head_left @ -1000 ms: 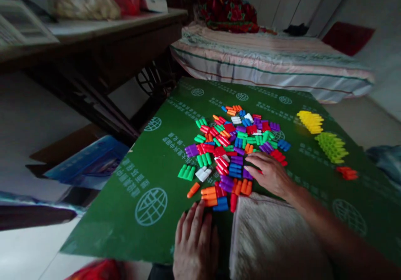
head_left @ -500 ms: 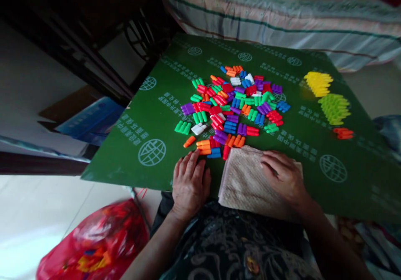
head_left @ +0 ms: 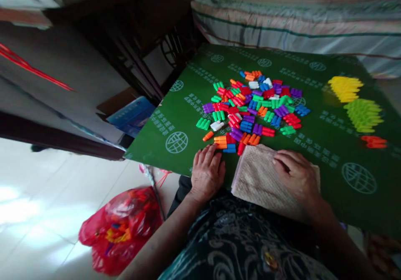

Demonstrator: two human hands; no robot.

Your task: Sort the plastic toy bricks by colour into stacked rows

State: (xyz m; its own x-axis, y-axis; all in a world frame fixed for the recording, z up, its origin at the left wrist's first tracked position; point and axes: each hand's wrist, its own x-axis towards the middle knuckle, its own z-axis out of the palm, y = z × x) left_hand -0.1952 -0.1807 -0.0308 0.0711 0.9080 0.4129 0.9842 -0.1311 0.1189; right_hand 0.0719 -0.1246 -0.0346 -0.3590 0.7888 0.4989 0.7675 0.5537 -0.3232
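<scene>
My left hand point(head_left: 207, 171) lies flat on the green table point(head_left: 326, 200) near its front edge, fingers stretched out and holding nothing. Its fingertips reach close to an orange block point(head_left: 220, 142) and a blue block point(head_left: 229, 148); whether they touch, I cannot tell. My right hand point(head_left: 296, 173) rests on a folded beige cloth point(head_left: 257, 175), its fingers loosely bent and nothing seen in them. Beyond both hands spreads a loose pile of small plastic blocks point(head_left: 250, 109) in red, green, purple, blue, orange and white. A single orange piece point(head_left: 208, 136) lies at the pile's near left.
At the table's right are grouped yellow blocks point(head_left: 344, 89), lime-green blocks point(head_left: 364, 115) and orange blocks point(head_left: 374, 142). A red plastic bag point(head_left: 125, 225) with more pieces sits on the floor at left. A blue box point(head_left: 131, 115) stands beside the table; a draped bed point(head_left: 297, 21) lies behind.
The view has swung to the left, so everything on the table appears shifted right. Both hands keep their places on the table and cloth, and the blocks look unmoved.
</scene>
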